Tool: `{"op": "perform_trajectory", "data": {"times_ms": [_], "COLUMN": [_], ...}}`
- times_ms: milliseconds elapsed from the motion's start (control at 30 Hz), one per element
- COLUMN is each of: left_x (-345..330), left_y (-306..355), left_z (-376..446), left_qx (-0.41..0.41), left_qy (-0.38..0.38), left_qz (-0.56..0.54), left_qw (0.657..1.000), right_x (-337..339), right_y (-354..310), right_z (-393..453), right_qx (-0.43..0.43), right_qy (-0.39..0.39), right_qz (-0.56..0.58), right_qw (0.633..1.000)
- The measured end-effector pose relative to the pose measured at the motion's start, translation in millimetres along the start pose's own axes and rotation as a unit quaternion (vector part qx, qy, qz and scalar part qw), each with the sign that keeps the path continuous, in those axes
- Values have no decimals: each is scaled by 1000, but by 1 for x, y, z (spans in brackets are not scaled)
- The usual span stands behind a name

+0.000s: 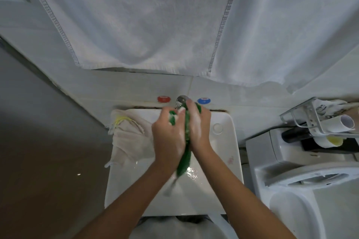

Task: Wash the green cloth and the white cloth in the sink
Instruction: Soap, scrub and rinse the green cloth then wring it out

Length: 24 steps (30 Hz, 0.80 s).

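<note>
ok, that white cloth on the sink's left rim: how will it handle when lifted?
The white cloth is probably floppy: it drapes crumpled over the sink rim. Likely light, unless soaked. It may slide, since part overhangs the edge.

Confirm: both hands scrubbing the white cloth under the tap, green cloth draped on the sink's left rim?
Cloths are swapped. The head view shows the left hand and right hand scrubbing the green cloth under the tap; the white cloth drapes on the sink's left rim.
</note>
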<state>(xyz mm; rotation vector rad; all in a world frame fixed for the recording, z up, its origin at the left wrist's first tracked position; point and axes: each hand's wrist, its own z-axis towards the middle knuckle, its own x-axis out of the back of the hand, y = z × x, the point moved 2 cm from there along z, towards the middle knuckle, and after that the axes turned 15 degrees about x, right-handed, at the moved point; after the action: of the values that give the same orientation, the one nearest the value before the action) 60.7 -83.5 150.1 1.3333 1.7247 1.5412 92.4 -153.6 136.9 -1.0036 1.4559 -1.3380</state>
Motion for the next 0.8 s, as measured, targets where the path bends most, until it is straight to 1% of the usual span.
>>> {"op": "perform_trajectory", "data": {"times_ms": [67, 133, 200, 267, 333, 400, 433, 500, 533, 600, 700, 733, 800], "left_x": [-4, -3, -2, -5, -7, -7, -6, -4, -3, -5, -5, -5, 0], "left_y": [1, 5, 8, 6, 6, 3, 3, 2, 0, -1, 1, 2, 4], "left_z": [-2, 22, 40, 23, -6, -2, 11, 39, 43, 25, -6, -2, 19], "left_qx": [9, 21, 29, 21, -6, -19, -8, 25, 27, 4, -37, -38, -17], "left_qy": [-1, 24, 25, 12, -20, -14, 0, 21, 24, 12, -24, -19, 3], "left_qz": [-16, -12, -9, -7, -9, 4, 18, 26, 25, 24, 5, 3, 21], "left_qw": [1000, 999, 999, 1000, 1000, 1000, 1000, 999, 999, 1000, 999, 999, 1000], "right_x": [-1, -2, -1, 2, 1, 1, 1, 4, 5, 6, 6, 5, 2], "right_y": [3, -1, -4, -4, -3, -2, -2, -1, -1, -1, -2, -2, 0], "right_z": [6, -7, -15, 0, 20, 16, 5, -16, -20, -9, 10, 8, -1], "right_qx": [-9, 6, 13, 18, 7, 3, 14, 41, 48, 44, 24, 31, 49], "right_qy": [7, -10, -31, -41, -21, 2, -2, -40, -55, -47, -6, -8, -39], "right_qz": [1, -16, -29, -62, -65, -54, -52, -66, -70, -81, -37, -14, 7], "right_qw": [1000, 1000, 999, 997, 998, 999, 999, 996, 995, 995, 999, 999, 998]}}
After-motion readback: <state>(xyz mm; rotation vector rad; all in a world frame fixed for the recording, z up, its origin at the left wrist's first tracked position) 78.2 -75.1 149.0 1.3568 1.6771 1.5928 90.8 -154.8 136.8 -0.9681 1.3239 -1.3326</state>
